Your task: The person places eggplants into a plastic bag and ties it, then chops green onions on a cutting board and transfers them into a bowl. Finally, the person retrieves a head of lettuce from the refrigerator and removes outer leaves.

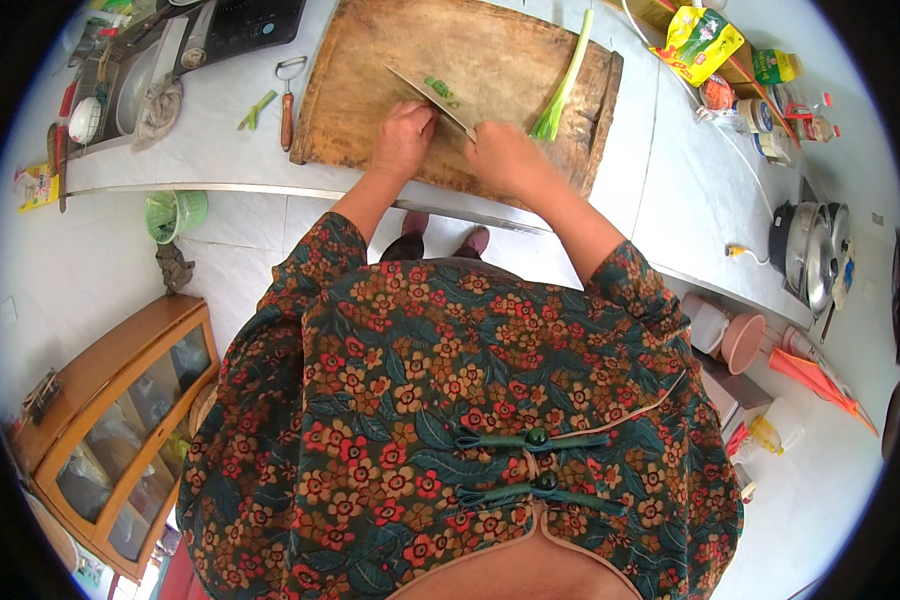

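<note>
On the wooden cutting board [487, 45], my right hand [506, 157] grips the handle of a kitchen knife [450, 112]. Its blade slants up and left across the board. Close beside the blade, my left hand [405, 139] rests with fingers curled. Whatever may lie under those fingers is hidden. Several chopped green pieces [440, 88] lie just beyond the blade. Toward the board's right side, a long green onion or leek stalk [570, 79] lies lengthwise, its white-green cut end nearer me.
Left of the board lie a peeler [286, 120] with a wooden handle and green trimmings [256, 111]. Farther left are a crumpled cloth [157, 112] and a black cooktop [251, 30]. Rightward stand jars [754, 116], a yellow packet [697, 45] and a lidded pot [806, 251]. A green basket [187, 214] sits below.
</note>
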